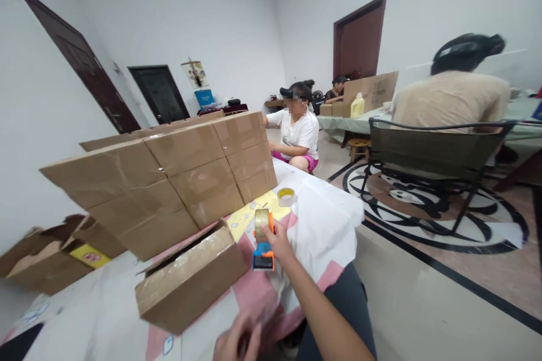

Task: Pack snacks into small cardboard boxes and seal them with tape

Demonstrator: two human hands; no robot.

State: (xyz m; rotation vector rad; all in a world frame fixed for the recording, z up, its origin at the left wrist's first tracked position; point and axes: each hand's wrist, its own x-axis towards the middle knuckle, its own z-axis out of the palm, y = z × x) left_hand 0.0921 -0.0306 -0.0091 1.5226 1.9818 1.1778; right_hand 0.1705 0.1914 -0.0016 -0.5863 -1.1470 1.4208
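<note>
Right hand: closed on a tape dispenser, blue and orange with a roll fitted. The dispenser is held above the tabletop, inward of the near edge and toward the right corner. Left hand: at the near edge, blurred, fingers bent — whether it holds anything cannot be told.

Box: long and narrow, brown, lying on the tabletop inward of the near edge, to the left of the dispenser and apart from it. Its upper side carries shiny tape; a raised flap runs along the far side. The left hand is near the box's right part, with a gap between them.

Tape roll: loose, lying flat between the dispenser and the far edge, toward the right corner. Cardboard wall: creased and taped, standing behind the box, its right end close to the far edge.

Carton: open, at the left edge — whether the tabletop supports it cannot be determined. A yellow packet shows at its right side. A person in a white shirt is seated beyond the far edge, one arm partly hidden by the wall.
</note>
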